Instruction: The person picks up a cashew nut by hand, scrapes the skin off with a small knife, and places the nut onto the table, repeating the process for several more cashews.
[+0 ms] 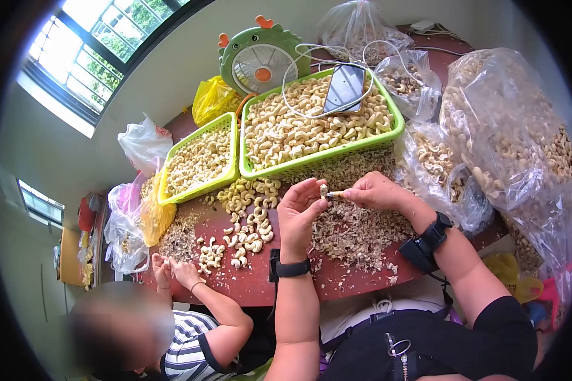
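Note:
My left hand (299,213) pinches a cashew nut (324,190) between thumb and fingers. In my right hand (376,190) is a small peeling knife (335,194) with a light handle, its tip against the nut. Both hands are above a heap of brown skin flakes (362,238) on the red table (327,289). Left of my left hand lie loose peeled cashews (251,235). A large green basket (321,155) full of cashews stands just beyond my hands, and a smaller green basket (200,190) of cashews is beside it.
A phone (345,87) with a white cable lies on the large basket's nuts. Behind it stands a green fan (260,60). Plastic bags of cashews (502,120) crowd the right side. At left, another person's hands (178,273) work near a small nut pile (211,256).

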### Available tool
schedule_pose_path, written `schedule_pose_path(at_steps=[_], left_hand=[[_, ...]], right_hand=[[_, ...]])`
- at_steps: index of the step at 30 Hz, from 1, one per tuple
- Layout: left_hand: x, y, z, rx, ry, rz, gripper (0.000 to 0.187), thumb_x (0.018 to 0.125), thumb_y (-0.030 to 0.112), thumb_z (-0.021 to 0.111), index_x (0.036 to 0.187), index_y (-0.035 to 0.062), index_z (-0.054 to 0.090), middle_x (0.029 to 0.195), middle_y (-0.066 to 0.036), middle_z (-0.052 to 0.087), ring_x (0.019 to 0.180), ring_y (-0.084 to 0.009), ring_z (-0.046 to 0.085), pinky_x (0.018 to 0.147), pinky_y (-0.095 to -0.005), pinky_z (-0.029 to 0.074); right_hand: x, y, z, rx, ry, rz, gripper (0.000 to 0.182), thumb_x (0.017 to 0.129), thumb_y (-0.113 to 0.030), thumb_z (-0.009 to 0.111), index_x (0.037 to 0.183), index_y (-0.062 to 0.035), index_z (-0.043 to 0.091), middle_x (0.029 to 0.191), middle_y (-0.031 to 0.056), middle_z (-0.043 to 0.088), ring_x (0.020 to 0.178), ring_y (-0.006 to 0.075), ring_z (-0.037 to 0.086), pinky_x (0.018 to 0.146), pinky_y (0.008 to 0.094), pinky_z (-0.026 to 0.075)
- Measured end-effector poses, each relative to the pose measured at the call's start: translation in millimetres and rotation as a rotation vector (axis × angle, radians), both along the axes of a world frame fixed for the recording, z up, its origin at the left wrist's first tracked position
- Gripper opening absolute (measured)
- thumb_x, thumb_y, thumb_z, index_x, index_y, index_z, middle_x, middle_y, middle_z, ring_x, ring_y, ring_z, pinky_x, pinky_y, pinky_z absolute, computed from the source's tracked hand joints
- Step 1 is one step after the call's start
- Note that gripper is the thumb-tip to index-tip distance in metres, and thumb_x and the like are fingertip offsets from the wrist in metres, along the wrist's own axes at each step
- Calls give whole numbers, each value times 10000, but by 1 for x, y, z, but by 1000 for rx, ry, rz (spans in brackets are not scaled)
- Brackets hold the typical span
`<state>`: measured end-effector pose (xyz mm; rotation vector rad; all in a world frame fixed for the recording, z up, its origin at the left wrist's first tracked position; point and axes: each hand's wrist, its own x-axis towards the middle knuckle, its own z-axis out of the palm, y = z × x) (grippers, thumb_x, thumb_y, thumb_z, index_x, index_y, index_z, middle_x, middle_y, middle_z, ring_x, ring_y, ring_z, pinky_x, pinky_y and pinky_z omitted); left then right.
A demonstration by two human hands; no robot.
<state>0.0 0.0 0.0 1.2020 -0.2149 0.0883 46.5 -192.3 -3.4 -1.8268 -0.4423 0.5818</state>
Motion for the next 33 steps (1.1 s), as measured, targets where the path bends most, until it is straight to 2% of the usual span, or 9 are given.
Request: schedule_pose_path(at_steps=[5,9,11,13,16,22,25,31,33], left_hand=[[-2,-3,4,67,114,53,387,702,-46,625,1059,-35,476,912,-144,598,772,-144,589,646,-224,500],[-2,0,2,76,214,89,359,706,-35,626,1033,-47,479,838,-134,610,695,-146,597,603,-228,504],[1,4,1,-68,277,4,337,706,-22,632,1008,-49,487,790,-125,612,661,-151,599,586,-232,507],[2,7,0,-86,309,-11,326,704,-28,633,999,-40,496,837,-127,606,673,-158,601,582,-240,509],[0,2,-1,-57,160,11,330,704,-68,605,1014,-23,503,976,-123,576,796,-158,586,656,-256,511],[0,-3,1,-110,58,-1,353,697,-84,598,1031,-30,496,999,-134,574,850,-167,575,737,-256,494],[-1,-3,2,-68,85,-5,362,697,-93,592,1039,-33,490,992,-140,577,866,-174,574,744,-251,491],[0,1,-1,-15,194,40,320,697,-40,631,979,-55,482,866,-154,601,730,-175,605,631,-260,522],[0,3,1,-7,321,41,313,700,-36,631,974,-49,481,851,-142,602,707,-174,607,601,-249,522]], right_hand=[[-1,-3,6,-82,-12,-37,436,771,-395,583,531,-32,567,445,-12,445,419,61,387,404,235,313],[-4,-2,4,-84,-18,-30,442,775,-399,575,534,-29,563,444,-12,439,417,64,377,403,239,310],[-3,-3,8,-106,3,-93,448,781,-404,564,543,-25,566,446,-14,440,417,66,373,404,242,310],[-2,-3,8,-100,-13,-76,449,787,-405,554,543,-27,564,447,-17,440,420,64,370,403,242,306],[-4,-1,8,-76,-10,-61,441,789,-393,555,535,-32,554,446,-24,424,422,58,357,401,240,295],[-7,1,7,-15,0,10,443,784,-381,566,511,-35,526,449,-37,393,429,55,331,398,238,278],[-7,0,10,-84,-8,-35,446,773,-393,576,517,-31,542,450,-29,416,428,59,352,401,239,291],[-2,-1,6,-168,-14,-58,438,753,-421,591,570,-23,604,456,7,476,430,79,419,419,243,334],[-5,-1,9,-160,-29,-61,435,778,-388,569,532,-30,555,444,-14,438,419,65,377,403,236,294]])
